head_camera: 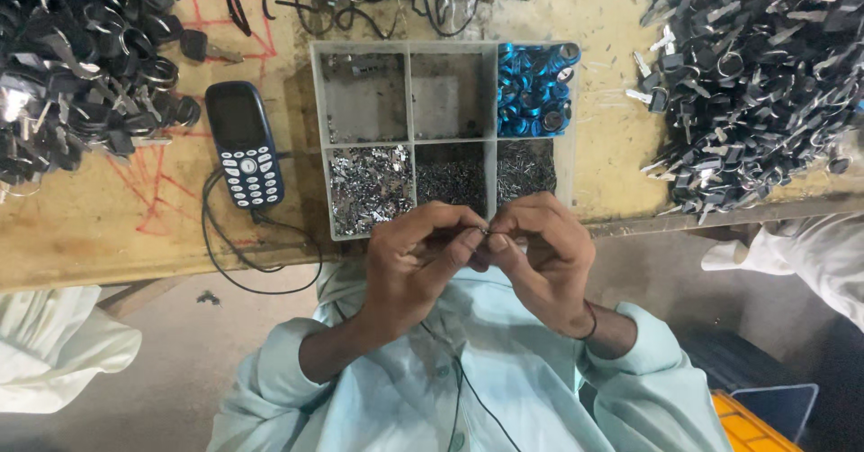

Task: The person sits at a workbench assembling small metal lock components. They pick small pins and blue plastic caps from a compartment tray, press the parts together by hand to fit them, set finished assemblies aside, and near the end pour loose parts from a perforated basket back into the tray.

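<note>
My left hand [418,258] and my right hand [540,254] meet in front of my chest, just below the table edge. Together they pinch a tiny metal part [484,231] between thumbs and fingertips. Just above them on the table stands a clear tray with several compartments [408,139]. Its lower cells hold small silvery metal pieces [369,186], and its upper right cell holds blue rings [535,87]. The two upper left cells look nearly bare.
A dark blue keypad phone [243,141] with a black cable lies left of the tray. Heaps of black keys with rings lie at the far left [72,65] and far right [765,83]. White-sleeved people sit at both sides [54,344]. A yellow crate corner [751,425] shows bottom right.
</note>
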Motion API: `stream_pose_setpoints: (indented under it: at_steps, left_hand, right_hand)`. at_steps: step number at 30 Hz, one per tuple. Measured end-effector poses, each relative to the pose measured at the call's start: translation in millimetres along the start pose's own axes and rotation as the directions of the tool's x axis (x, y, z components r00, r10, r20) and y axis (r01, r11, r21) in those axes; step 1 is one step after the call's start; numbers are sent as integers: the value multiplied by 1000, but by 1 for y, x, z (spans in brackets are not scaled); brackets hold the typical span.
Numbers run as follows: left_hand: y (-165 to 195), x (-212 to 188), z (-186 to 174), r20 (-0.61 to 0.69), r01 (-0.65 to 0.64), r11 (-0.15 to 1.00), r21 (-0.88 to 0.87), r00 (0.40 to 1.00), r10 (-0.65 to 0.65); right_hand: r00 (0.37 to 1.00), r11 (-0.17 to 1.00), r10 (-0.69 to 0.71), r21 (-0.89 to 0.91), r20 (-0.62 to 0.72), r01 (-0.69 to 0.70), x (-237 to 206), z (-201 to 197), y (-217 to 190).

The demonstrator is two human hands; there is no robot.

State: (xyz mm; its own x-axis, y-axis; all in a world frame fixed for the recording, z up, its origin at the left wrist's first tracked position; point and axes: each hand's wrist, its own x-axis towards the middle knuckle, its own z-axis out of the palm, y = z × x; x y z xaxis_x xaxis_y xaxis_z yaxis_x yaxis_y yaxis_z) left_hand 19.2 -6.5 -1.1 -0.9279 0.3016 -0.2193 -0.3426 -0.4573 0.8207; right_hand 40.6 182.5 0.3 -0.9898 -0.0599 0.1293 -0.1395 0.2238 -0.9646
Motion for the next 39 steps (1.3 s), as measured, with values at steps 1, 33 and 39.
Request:
stream_pose_setpoints:
  at_steps: [1, 33, 39]
  left_hand:
    - [0, 0, 1, 5, -21, 1000, 7, 1000, 21]
    - [-2, 16, -33, 77, 146, 978, 149, 984, -159]
    - [-10, 19, -43, 217, 49, 997, 58, 974, -60]
  right_hand:
    - [999, 998, -41, -58, -29, 39, -2, 3, 3]
    - [993, 555, -27, -825, 114, 110, 121, -29, -19]
    - [983, 746, 53, -662, 177, 79, 123, -46, -30]
